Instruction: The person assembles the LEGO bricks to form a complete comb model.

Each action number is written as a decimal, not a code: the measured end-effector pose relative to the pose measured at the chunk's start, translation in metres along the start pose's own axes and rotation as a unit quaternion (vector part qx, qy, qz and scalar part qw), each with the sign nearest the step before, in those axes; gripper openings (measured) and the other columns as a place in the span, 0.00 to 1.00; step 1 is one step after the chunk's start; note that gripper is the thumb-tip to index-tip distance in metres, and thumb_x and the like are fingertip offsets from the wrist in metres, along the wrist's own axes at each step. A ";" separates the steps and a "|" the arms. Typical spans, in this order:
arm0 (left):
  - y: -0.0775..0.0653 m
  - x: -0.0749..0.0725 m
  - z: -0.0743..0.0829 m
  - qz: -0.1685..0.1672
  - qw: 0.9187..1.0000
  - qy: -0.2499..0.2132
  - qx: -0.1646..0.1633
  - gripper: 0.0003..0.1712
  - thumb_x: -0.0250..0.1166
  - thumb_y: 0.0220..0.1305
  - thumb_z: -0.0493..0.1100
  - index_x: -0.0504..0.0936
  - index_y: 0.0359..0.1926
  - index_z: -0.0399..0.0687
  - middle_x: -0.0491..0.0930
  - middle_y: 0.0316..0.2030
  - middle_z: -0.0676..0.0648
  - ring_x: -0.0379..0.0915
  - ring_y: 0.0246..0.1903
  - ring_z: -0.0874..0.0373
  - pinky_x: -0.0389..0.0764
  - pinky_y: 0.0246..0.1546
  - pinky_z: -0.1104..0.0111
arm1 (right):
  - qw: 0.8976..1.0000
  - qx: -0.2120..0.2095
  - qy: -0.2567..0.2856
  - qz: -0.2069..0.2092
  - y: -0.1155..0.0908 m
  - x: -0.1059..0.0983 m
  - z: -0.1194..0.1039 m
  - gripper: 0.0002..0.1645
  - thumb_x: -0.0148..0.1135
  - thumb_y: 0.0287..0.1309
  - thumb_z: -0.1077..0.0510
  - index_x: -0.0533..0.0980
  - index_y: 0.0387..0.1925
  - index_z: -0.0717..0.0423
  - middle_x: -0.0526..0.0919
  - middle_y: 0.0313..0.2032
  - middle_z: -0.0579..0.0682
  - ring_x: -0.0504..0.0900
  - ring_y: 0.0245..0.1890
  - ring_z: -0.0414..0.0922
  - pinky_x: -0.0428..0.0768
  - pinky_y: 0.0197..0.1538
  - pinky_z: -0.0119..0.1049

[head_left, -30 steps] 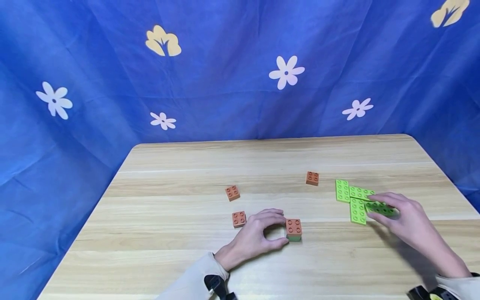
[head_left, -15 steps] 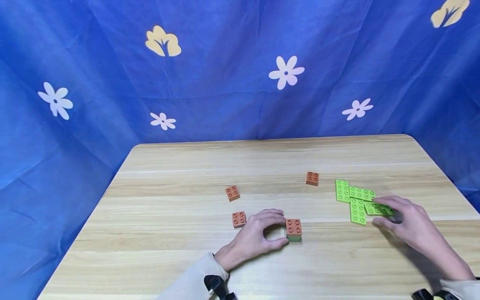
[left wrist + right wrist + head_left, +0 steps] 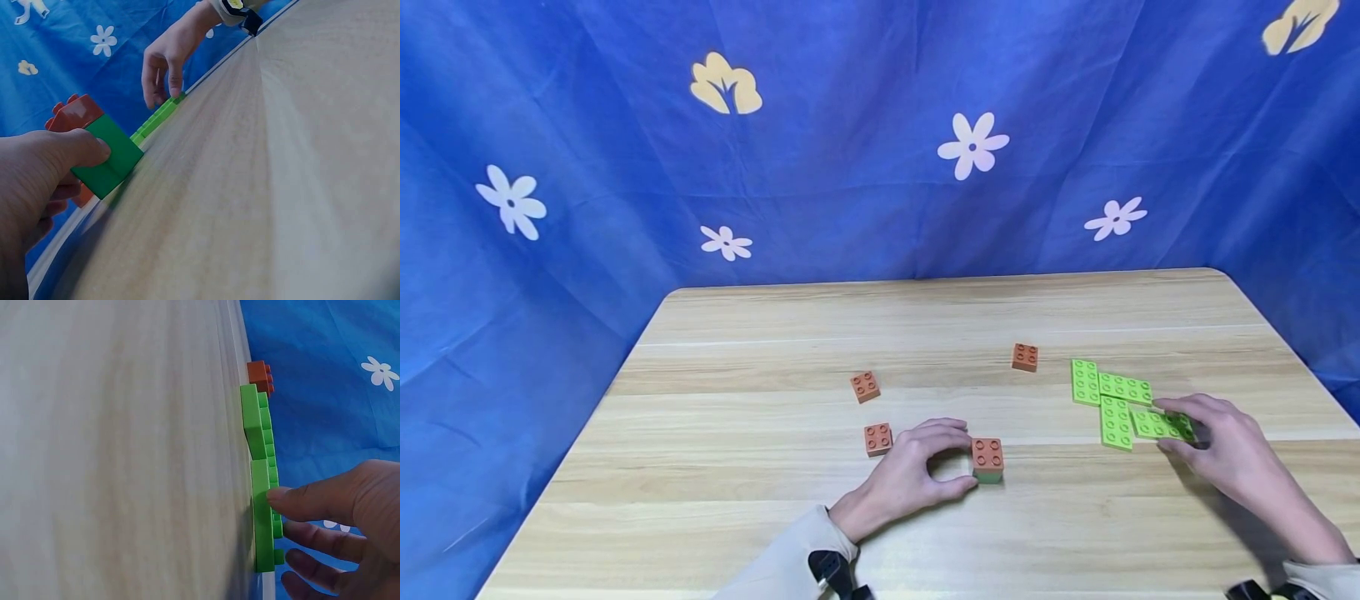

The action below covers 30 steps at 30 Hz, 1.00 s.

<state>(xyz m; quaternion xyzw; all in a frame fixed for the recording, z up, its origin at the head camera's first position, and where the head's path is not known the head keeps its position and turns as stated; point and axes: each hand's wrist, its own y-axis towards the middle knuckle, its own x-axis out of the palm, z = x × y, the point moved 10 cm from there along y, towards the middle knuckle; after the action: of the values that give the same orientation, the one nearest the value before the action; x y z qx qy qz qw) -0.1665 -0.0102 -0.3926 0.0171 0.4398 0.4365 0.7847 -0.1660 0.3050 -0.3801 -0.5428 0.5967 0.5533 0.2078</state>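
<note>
My left hand (image 3: 910, 473) rests on the table and holds a two-brick stack, a brown-orange brick (image 3: 987, 452) on top of a dark green brick (image 3: 112, 159). In the left wrist view its thumb presses the green side; the other fingers are partly hidden behind. Over at the right, my right hand (image 3: 1223, 442) pinches a flat light green brick (image 3: 1156, 424) between thumb and fingers, low at the tabletop. The right wrist view has the thumb touching that brick's upper edge. Just left of it lie other light green bricks (image 3: 1116, 422), three flat pieces set close together.
Loose brown-orange bricks sit on the table: one brick (image 3: 1025, 357) toward the back, another brick (image 3: 865, 386) on the left, and a third brick (image 3: 877, 439) beside my left hand. A blue flowered curtain (image 3: 842, 150) hangs behind the wooden table (image 3: 760, 333).
My right hand has shifted slightly right with the flat green brick, which now lies a little apart from the other green pieces. The left hand and its stack have stayed put.
</note>
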 end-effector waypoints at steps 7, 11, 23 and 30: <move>0.000 0.000 -0.001 0.000 1.000 0.000 0.000 0.25 0.75 0.50 0.47 0.83 0.49 0.41 0.82 0.50 0.44 0.73 0.57 0.55 0.68 0.64 0.67 | 1.000 -0.003 0.002 -0.005 -0.002 0.002 0.003 0.30 0.81 0.25 0.64 0.83 0.40 0.59 0.80 0.32 0.48 0.69 0.27 0.35 0.66 0.26 0.31; -0.001 0.000 -0.001 -0.001 1.000 -0.003 -0.004 0.25 0.75 0.50 0.47 0.83 0.49 0.41 0.82 0.50 0.44 0.73 0.57 0.55 0.68 0.64 0.67 | 1.000 0.008 -0.010 -0.016 -0.002 0.005 0.005 0.28 0.82 0.25 0.63 0.84 0.38 0.59 0.78 0.31 0.47 0.74 0.29 0.43 0.68 0.29 0.35; -0.001 0.000 0.000 0.001 1.000 -0.002 -0.002 0.25 0.75 0.50 0.47 0.83 0.48 0.41 0.82 0.50 0.44 0.73 0.57 0.55 0.68 0.64 0.67 | 0.999 0.017 0.007 -0.032 -0.004 0.010 0.006 0.26 0.79 0.28 0.66 0.82 0.37 0.62 0.79 0.37 0.57 0.74 0.37 0.58 0.64 0.40 0.43; -0.001 0.000 0.000 0.000 1.000 0.000 -0.005 0.25 0.75 0.50 0.48 0.83 0.49 0.42 0.82 0.50 0.44 0.73 0.58 0.55 0.68 0.64 0.67 | 0.999 0.029 0.004 -0.045 -0.001 0.009 0.001 0.26 0.80 0.34 0.62 0.80 0.40 0.60 0.82 0.38 0.57 0.79 0.37 0.57 0.72 0.37 0.45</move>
<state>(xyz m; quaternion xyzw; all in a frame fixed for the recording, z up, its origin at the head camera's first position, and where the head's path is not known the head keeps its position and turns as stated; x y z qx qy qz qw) -0.1661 -0.0109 -0.3934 0.0126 0.4376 0.4386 0.7848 -0.1683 0.3027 -0.3886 -0.5651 0.5882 0.5238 0.2456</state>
